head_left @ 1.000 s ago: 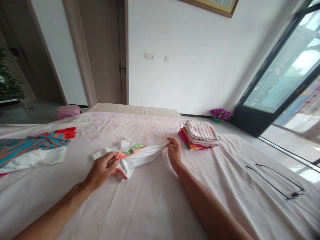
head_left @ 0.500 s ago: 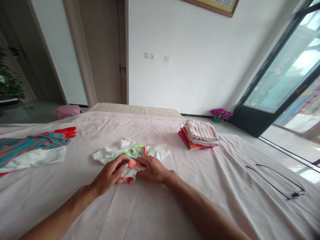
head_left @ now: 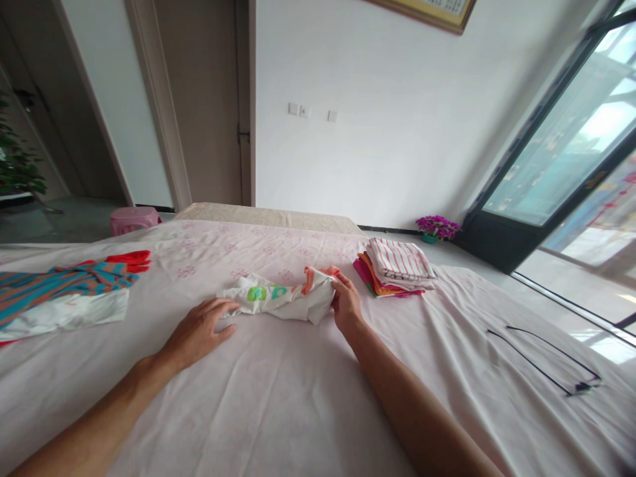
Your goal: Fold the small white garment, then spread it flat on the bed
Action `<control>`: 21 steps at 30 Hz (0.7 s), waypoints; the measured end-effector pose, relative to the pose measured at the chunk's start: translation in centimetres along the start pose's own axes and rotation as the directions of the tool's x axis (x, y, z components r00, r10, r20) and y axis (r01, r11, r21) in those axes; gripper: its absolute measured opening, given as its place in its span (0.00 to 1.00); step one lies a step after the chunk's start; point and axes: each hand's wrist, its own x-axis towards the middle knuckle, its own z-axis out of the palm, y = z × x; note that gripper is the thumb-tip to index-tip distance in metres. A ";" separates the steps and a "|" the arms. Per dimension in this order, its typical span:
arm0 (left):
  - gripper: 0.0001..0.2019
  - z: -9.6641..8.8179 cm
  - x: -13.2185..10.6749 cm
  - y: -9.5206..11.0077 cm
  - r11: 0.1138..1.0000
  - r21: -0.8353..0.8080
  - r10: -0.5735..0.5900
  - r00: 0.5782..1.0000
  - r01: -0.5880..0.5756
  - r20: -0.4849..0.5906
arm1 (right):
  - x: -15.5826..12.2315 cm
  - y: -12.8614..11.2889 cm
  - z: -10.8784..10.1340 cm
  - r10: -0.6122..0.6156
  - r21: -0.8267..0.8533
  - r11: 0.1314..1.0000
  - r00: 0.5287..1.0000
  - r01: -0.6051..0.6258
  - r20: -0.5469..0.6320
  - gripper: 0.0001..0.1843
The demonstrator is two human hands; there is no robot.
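Note:
A small white shirt (head_left: 293,301) with green print and orange-red trim lies bunched on the pale pink bedsheet (head_left: 278,411). My right hand (head_left: 346,301) pinches its right end, where the trim is gathered up. At the opposite end my left hand (head_left: 206,328) is open, thumb apart from the fingers, its fingertips at the edge of the cloth. Whether those fingertips press on the fabric I cannot tell.
Folded clothes (head_left: 397,265) are stacked to the right, a striped one on top. Striped and white garments (head_left: 64,295) lie at the left. Eyeglasses (head_left: 551,364) rest on the sheet at far right. A pink stool (head_left: 134,220) stands beyond the bed.
My right hand has moved right and slightly up, carrying the trimmed edge of the shirt. My left hand has let go of the cloth and shifted left. The shirt now lies narrower and longer.

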 end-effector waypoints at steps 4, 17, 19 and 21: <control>0.19 0.4 -0.1 0.2 0.998 0.049 0.025 1.000 -0.025 -0.005 | 0.4 -0.1 -0.3 0.050 -0.008 0.999 0.997 -0.050 0.056 0.27; 0.25 0.6 -0.2 0.3 0.997 0.016 0.075 0.993 -0.074 -0.094 | -1.3 -0.4 0.4 0.035 0.050 0.996 0.864 -0.069 0.502 0.09; 0.28 0.4 -0.2 0.6 0.996 -0.003 0.084 0.992 -0.085 -0.099 | -1.9 -0.7 0.7 0.036 0.071 0.993 0.800 -0.098 0.599 0.08; 0.31 0.2 -0.2 0.9 0.995 -0.023 0.090 0.992 -0.092 -0.093 | -2.5 -0.9 1.0 0.075 0.056 0.987 0.744 -0.149 0.664 0.09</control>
